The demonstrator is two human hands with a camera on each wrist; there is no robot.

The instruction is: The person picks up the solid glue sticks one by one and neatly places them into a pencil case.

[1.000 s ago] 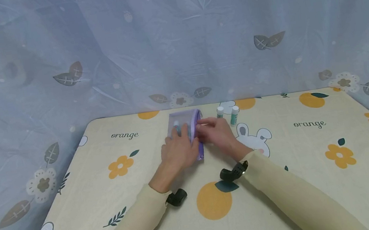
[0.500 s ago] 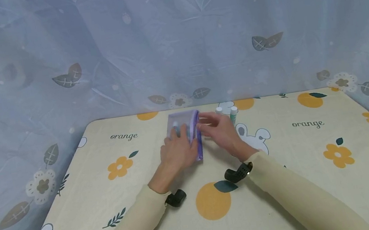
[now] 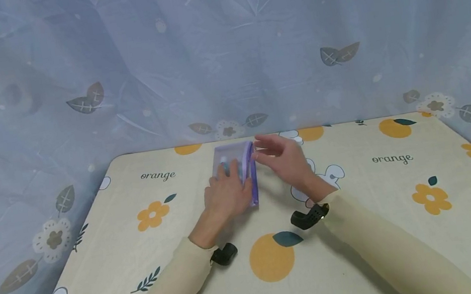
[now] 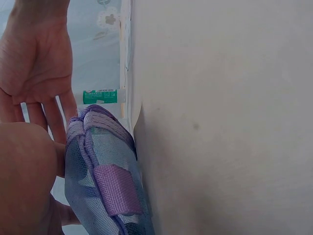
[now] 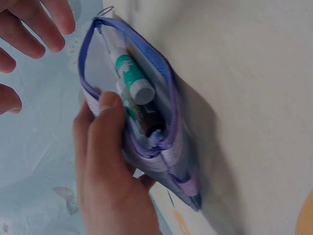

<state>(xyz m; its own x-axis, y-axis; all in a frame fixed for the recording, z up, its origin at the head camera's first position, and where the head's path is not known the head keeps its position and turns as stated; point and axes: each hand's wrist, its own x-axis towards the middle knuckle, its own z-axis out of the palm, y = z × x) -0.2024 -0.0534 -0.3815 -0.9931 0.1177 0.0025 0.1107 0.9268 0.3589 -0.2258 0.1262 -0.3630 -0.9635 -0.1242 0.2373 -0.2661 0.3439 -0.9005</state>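
A purple-trimmed mesh zipper pouch (image 3: 231, 149) lies on the table, its unzipped mouth facing right. My left hand (image 3: 228, 193) holds the pouch, with the thumb at the mouth's rim in the right wrist view. Inside, that view shows a white-and-green glue stick (image 5: 131, 76) and a dark cylindrical item (image 5: 147, 116) beside it; part of another green-labelled stick is mostly hidden. Beside the zipper's far end, my right hand (image 3: 284, 157) has loosely bent, spread fingers and grips nothing. Beyond the pouch, the left wrist view shows another green-labelled glue stick (image 4: 100, 96).
A patterned cream cloth (image 3: 351, 261) covers the table. Behind the far edge hangs a blue-grey curtain (image 3: 221, 48). In the head view, the right hand blocks sight of the table spot just behind it. A metal ring (image 5: 105, 11) sits at the pouch's far end.
The right hand has drawn away from the pouch's edge, moving up and right with fingers spreading. Two glue sticks visible behind it earlier are now hidden in the head view. The left hand stays put.
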